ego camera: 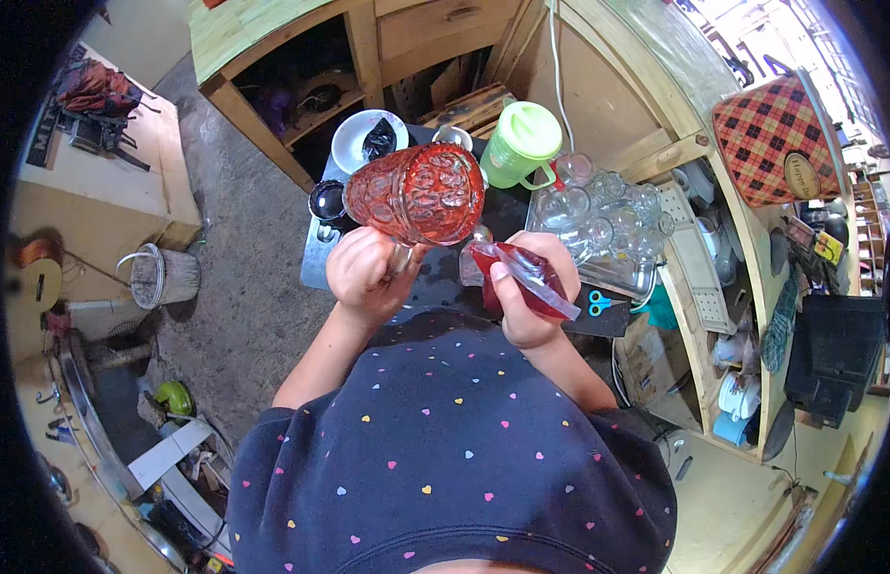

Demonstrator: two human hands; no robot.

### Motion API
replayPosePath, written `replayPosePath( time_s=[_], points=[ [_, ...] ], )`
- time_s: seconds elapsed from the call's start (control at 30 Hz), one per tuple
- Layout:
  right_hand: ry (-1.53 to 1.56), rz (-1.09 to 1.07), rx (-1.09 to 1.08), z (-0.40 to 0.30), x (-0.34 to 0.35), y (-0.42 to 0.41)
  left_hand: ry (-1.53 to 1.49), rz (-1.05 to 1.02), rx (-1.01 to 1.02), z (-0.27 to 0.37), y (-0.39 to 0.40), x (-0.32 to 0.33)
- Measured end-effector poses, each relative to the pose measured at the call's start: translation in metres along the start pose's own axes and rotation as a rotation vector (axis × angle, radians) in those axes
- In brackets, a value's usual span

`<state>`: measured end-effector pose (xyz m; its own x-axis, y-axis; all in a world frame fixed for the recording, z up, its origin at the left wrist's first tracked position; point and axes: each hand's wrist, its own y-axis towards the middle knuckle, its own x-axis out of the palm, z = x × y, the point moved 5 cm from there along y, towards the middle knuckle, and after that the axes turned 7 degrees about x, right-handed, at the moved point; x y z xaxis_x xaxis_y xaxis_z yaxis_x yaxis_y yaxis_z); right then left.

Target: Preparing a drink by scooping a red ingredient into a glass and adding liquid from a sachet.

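Note:
My left hand grips the handle of a dimpled glass pitcher, tilted on its side and showing red through the glass. In my right hand is a clear plastic bag with red liquid in it, its upper edge pinched under my thumb. Pitcher and bag are close together; whether they touch is hard to tell. Beyond them, a lime-green lidded plastic jug stands on the dark table. A white bowl holds a piece of black plastic. Near it sits a small dark bowl.
To the right, a tray carries several glass mugs. Blue-handled scissors lie at the table's near right corner. Wooden shelving borders the right side, and a wooden cabinet the far side. A bucket stands on the floor at left.

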<state>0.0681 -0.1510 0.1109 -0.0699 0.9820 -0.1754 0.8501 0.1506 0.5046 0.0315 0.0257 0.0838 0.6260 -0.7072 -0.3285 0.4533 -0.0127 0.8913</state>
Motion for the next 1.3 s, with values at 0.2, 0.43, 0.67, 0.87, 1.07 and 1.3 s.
replayPosePath(
  time_s=[0.2,0.43,0.67,0.87,1.07,1.3],
  points=[
    [0.065,-0.052,-0.053,-0.001,0.012,0.007,0.030,0.072,-0.062,0.004,0.000,-0.015],
    [0.218,-0.202,-0.020,-0.005,0.042,0.010,0.175,0.089,-0.097,0.005,-0.019,-0.044],
    [0.281,-0.385,-0.049,-0.017,0.080,0.011,0.376,0.125,-0.138,0.014,-0.036,-0.080],
    [0.326,-0.531,-0.041,-0.025,0.106,0.006,0.516,0.205,-0.134,0.028,-0.042,-0.107],
    [0.419,-0.592,-0.075,-0.035,0.126,0.001,0.587,0.168,-0.237,0.039,-0.051,-0.125],
    [0.420,-0.677,-0.064,-0.045,0.143,-0.007,0.692,0.247,-0.236,0.049,-0.062,-0.140]
  ],
)
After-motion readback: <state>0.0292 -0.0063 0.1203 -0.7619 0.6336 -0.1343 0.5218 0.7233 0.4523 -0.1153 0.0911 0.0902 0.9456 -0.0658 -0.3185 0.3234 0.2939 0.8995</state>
